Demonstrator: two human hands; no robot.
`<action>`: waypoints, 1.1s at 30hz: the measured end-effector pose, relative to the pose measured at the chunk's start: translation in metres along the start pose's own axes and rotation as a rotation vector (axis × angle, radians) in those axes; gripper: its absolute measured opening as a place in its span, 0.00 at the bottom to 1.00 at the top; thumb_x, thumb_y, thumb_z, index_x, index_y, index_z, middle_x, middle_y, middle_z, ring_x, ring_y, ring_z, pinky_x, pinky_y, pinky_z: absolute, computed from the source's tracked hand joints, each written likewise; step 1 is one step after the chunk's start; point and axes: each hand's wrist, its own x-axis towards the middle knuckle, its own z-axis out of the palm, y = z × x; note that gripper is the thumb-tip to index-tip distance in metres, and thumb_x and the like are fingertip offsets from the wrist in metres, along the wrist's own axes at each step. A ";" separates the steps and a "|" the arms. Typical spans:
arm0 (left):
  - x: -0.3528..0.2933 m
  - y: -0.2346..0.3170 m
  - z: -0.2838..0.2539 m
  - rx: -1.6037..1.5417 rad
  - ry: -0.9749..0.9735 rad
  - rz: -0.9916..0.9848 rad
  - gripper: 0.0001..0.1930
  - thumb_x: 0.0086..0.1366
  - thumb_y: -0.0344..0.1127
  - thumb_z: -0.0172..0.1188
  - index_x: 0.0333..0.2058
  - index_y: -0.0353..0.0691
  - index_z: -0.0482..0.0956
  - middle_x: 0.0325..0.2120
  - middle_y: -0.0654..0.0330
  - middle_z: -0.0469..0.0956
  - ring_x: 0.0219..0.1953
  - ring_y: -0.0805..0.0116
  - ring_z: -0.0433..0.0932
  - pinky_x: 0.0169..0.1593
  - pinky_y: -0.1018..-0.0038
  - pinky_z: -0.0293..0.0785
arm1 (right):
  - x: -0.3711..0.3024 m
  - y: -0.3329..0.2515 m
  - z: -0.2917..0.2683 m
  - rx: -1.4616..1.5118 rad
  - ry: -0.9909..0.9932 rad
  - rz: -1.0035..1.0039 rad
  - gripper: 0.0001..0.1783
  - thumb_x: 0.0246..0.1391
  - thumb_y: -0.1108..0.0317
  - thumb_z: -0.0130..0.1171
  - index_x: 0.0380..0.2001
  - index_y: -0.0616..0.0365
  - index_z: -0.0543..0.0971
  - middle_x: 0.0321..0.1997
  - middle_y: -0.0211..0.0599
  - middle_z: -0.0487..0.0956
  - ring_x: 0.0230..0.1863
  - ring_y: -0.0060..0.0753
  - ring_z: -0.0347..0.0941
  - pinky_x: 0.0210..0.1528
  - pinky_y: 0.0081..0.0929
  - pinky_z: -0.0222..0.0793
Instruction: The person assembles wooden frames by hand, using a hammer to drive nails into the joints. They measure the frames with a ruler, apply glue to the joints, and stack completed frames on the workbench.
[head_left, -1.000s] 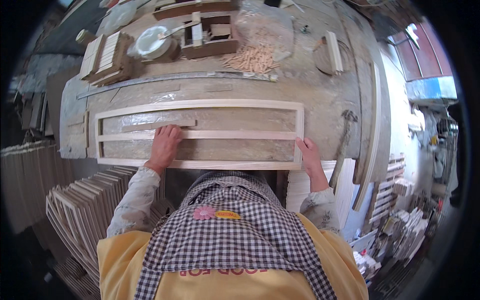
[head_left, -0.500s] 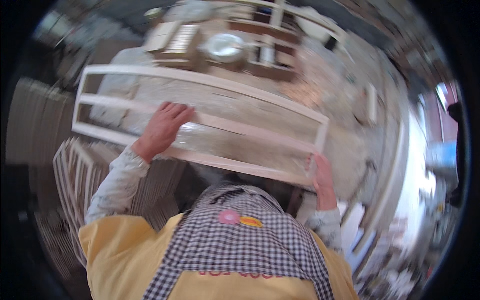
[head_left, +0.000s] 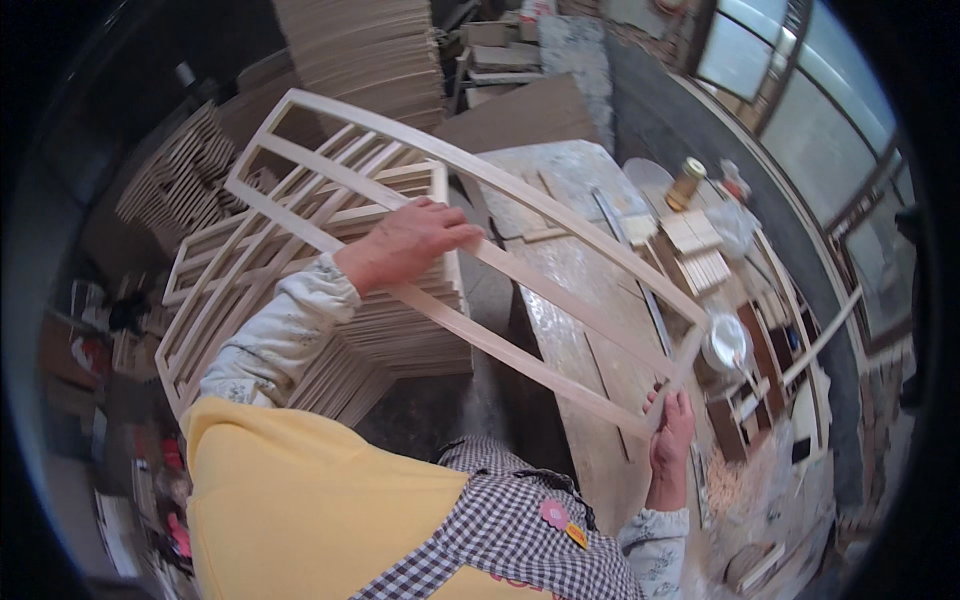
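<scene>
Surface (head_left: 570, 265) at right, stack (head_left: 420, 335) at left | frame (head_left: 560, 298) overlapping both in view | left hand (head_left: 410, 240) clamped on middle bar (head_left: 530, 280), right hand (head_left: 672, 425) on right end | best held level, corners clear

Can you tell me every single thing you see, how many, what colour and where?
Held frame: 1, pale wood, across the middle
Stacked frames: many, pale wood, left
Workbench: 1, grey-brown, right of centre
Long strip: 1, grey, on workbench
Jar: 1, amber, upper right
Bowl: 1, white, right
Wood blocks: several, pale, between jar and bowl
Box: at least 1, dark brown, beside bowl
Small pieces: many, pinkish, lower right
Windowpanes: several, bluish, top right
Some edge clutter: too unclear to name
Apron: 1, black-and-white check, bottom
Top: 1, yellow, lower left
Left hand: 1, bare, on frame's middle bar
Right hand: 1, bare, at frame's right end
</scene>
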 end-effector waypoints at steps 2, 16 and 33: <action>-0.038 -0.032 -0.009 0.013 0.007 -0.128 0.20 0.62 0.28 0.61 0.54 0.47 0.78 0.43 0.59 0.79 0.47 0.57 0.78 0.53 0.63 0.72 | 0.029 -0.005 0.052 -0.073 -0.107 -0.043 0.19 0.68 0.67 0.55 0.57 0.65 0.68 0.50 0.43 0.77 0.46 0.33 0.79 0.45 0.30 0.80; -0.270 -0.200 -0.005 0.075 0.022 -0.738 0.17 0.57 0.21 0.58 0.45 0.44 0.77 0.37 0.54 0.77 0.43 0.45 0.78 0.45 0.56 0.74 | 0.131 0.008 0.388 -0.533 -0.649 -0.266 0.25 0.60 0.73 0.63 0.59 0.67 0.74 0.31 0.33 0.81 0.28 0.20 0.75 0.32 0.22 0.72; -0.152 -0.205 0.016 0.356 0.136 -0.530 0.20 0.64 0.26 0.51 0.55 0.40 0.77 0.58 0.48 0.74 0.65 0.47 0.68 0.69 0.52 0.58 | 0.118 0.020 0.278 -0.661 -0.370 -0.372 0.22 0.57 0.62 0.66 0.50 0.64 0.77 0.37 0.42 0.82 0.38 0.36 0.80 0.45 0.34 0.76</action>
